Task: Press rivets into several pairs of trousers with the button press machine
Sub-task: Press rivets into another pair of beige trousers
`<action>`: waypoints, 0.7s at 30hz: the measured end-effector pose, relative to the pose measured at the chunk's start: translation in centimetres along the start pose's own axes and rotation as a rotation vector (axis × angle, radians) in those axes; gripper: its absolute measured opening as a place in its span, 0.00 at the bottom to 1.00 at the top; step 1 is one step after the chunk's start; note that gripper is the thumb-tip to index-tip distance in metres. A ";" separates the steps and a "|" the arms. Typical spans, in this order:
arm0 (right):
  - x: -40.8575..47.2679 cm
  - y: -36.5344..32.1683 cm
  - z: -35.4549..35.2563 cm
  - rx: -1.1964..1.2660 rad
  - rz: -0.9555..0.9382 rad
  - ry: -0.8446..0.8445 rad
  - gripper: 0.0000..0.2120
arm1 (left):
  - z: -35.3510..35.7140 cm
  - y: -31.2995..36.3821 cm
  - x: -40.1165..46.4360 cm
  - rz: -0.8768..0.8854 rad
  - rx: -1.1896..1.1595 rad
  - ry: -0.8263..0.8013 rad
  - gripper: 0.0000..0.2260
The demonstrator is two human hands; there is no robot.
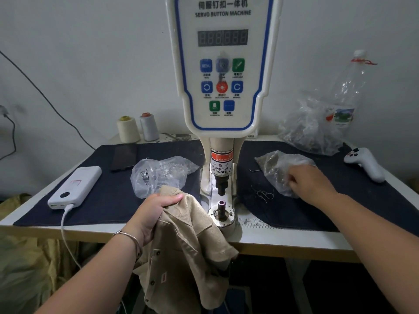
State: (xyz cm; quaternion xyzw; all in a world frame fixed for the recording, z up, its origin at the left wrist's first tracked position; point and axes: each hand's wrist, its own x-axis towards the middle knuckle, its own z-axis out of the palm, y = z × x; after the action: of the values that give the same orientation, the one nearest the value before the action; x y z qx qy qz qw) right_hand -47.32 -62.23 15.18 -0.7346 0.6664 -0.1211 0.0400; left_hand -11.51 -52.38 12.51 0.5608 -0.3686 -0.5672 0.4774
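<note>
Holding a pair of khaki trousers (181,241) in the left hand (152,214), the person sits in front of the servo button machine (223,64). The left fingers (174,197) are curled tightly round a bunch of the cloth near the waistband, and most of the garment hangs down over the front edge of the desk (294,240). Its upper fold lies just beside the lower die (221,208) of the machine but does not cover it. The die post stands bare, and I see no rivet on it, although its top is small and I cannot be fully sure. The upper punch (221,185) is raised, apart from the die.

The right hand (310,181) rests on a small clear plastic bag (278,168) on the dark cloth to the right of the machine. Its fingertips are bent down against the plastic, but whether they pinch a rivet or only touch the bag, I cannot tell. A second clear bag (158,173) with small metal parts lies at the left of the machine, and a bigger bag (313,130) stands further back at the right.

My judgement is that this moment belongs to the preparation of one press: the part must be taken from the bag, put on the die, and then the cloth laid over it. Some dark round studs (156,252) are visible on the hanging part, so a part of this pair may be done already. How many pairs are finished I cannot say; yellowish cloth (25,257) lies low at the left, but what it is remains unclear.
</note>
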 end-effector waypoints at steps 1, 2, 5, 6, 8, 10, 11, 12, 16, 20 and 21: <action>-0.4 0.3 -0.1 0.038 -0.016 0.056 0.07 | 0.0 0.0 0.0 0.001 -0.003 -0.004 0.10; -1.0 0.5 -0.3 0.074 -0.022 0.108 0.07 | 0.0 0.0 0.0 -0.001 -0.010 -0.005 0.10; -3.5 0.4 -0.4 0.225 -0.040 0.364 0.07 | -0.1 -0.1 0.0 -0.015 -0.036 -0.009 0.10; -4.6 0.2 -0.3 0.322 -0.042 0.470 0.06 | -0.1 -0.1 0.0 -0.018 -0.038 -0.012 0.10; -6.6 -0.7 0.0 0.640 0.022 0.596 0.04 | -0.1 -0.1 0.0 -0.016 -0.033 -0.012 0.10; -7.8 -2.0 0.2 1.146 0.140 0.515 0.04 | -0.1 -0.1 0.0 -0.008 -0.027 -0.006 0.10; -8.1 -2.7 0.4 1.360 0.200 0.423 0.04 | -0.1 -0.1 0.0 -0.004 -0.025 -0.003 0.10; -8.3 -3.3 0.6 1.515 0.240 0.328 0.04 | 0.0 -0.1 0.0 -0.001 -0.025 -0.003 0.09; -8.3 -5.0 1.2 1.641 0.263 0.087 0.06 | 0.1 0.0 -0.1 0.003 -0.033 -0.007 0.09; -7.9 -5.4 1.6 1.604 0.277 -0.029 0.07 | 0.2 0.0 -0.2 0.008 -0.028 -0.006 0.09; -7.8 -5.3 1.7 1.614 0.281 -0.049 0.07 | 0.2 0.0 -0.2 0.007 -0.027 -0.003 0.08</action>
State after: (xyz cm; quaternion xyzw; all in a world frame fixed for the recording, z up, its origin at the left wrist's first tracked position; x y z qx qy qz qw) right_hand -42.38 -54.09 13.70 -0.3919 0.4591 -0.5410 0.5856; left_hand -11.69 -52.23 12.59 0.5521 -0.3635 -0.5712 0.4866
